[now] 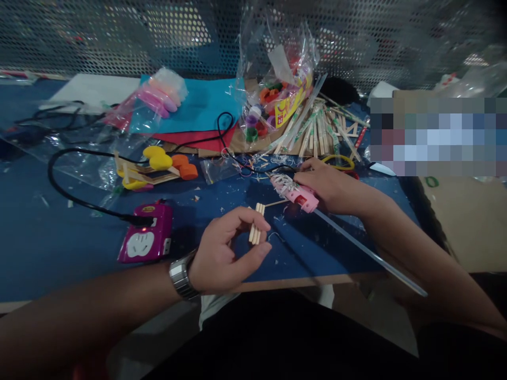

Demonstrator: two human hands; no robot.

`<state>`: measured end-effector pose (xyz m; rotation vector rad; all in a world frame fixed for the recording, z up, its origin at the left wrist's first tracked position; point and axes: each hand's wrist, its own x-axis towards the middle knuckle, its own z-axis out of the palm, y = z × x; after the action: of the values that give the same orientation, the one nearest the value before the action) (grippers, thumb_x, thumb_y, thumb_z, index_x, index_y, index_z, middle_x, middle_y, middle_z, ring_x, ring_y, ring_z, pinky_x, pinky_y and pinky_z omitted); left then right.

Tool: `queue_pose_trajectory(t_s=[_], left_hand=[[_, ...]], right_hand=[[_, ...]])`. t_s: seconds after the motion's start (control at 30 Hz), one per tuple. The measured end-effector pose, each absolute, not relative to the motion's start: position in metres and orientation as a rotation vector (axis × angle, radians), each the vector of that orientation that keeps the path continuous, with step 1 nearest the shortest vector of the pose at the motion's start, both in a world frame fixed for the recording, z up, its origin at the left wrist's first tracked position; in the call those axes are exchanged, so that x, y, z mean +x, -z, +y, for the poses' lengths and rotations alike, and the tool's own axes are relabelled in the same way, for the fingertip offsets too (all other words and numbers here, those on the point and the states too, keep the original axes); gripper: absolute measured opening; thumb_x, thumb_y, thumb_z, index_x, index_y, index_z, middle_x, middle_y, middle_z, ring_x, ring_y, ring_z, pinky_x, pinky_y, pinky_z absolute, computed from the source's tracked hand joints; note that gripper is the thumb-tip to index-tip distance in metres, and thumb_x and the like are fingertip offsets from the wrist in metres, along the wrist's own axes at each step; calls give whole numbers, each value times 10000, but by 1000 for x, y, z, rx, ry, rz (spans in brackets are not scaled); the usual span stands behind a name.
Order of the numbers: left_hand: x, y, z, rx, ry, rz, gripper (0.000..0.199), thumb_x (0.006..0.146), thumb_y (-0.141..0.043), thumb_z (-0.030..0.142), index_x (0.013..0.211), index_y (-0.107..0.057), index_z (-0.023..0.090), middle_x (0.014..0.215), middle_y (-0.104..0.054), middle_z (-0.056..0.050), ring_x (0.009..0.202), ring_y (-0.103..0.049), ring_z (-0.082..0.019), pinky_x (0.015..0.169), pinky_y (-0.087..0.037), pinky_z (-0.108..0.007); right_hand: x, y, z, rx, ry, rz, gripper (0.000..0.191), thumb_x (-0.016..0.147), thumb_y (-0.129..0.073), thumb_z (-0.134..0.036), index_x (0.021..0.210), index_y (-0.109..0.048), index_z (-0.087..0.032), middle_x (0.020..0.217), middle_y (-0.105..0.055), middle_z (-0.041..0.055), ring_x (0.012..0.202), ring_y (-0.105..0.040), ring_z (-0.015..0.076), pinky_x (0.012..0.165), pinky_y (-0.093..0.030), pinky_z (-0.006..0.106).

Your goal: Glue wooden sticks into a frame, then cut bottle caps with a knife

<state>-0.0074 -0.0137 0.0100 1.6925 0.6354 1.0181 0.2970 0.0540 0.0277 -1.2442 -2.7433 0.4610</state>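
Dark clothing (269, 338) fills the bottom, against the edge of the blue table (222, 269). Above it, the left hand (232, 245), with 1 metal watch (182, 275) at its wrist, is curled around a small bundle of short wooden sticks (257, 224), gripping it just above the tabletop. The right hand (320, 184) grips a pink glue gun (304, 198), its front wrapped in pale strands and pointing away to the left; 1 clear glue stick (372, 253) juts from its rear. Left of the left hand sits a purple power box (146, 237) with 1 black cable (75, 150) plugged in. Beyond lie a stick piece with yellow and orange rounds (152, 177), a clear bag of coloured pieces (273, 105) and many loose sticks (317, 132).
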Motion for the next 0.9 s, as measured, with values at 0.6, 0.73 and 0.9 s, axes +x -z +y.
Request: queue_pose_trajectory(t_s=[0.6,0.73,0.9], left_hand=[[-6,-2,-17,1537,-995,669,165,1126,-555,300,1149,-679,194,746,-671,5,624,-624,-84,602,-529,-190],[-7,-2,-17,1540,-1017,647,163,1125,-554,300,1138,-675,190,737,-665,5,612,-615,-86,588,-524,-192],[-7,-2,-17,1542,-1006,656,164,1124,-559,301,1159,-681,196,747,-667,4,628,-623,-91,604,-524,-203]], right_hand=[[302,-26,52,-1261,-277,-2785,229,895,-549,-47,965,-626,-251,1003,-670,97,1174,-595,330,869,-472,417],[307,-31,56,-1265,-334,-2710,99,973,-547,-169,985,-589,-258,1053,-648,119,1158,-588,342,900,-497,453],[316,-36,62,-1200,-339,-2580,152,899,-661,-250,1018,-568,-270,1078,-629,119,1087,-596,342,929,-520,496]])
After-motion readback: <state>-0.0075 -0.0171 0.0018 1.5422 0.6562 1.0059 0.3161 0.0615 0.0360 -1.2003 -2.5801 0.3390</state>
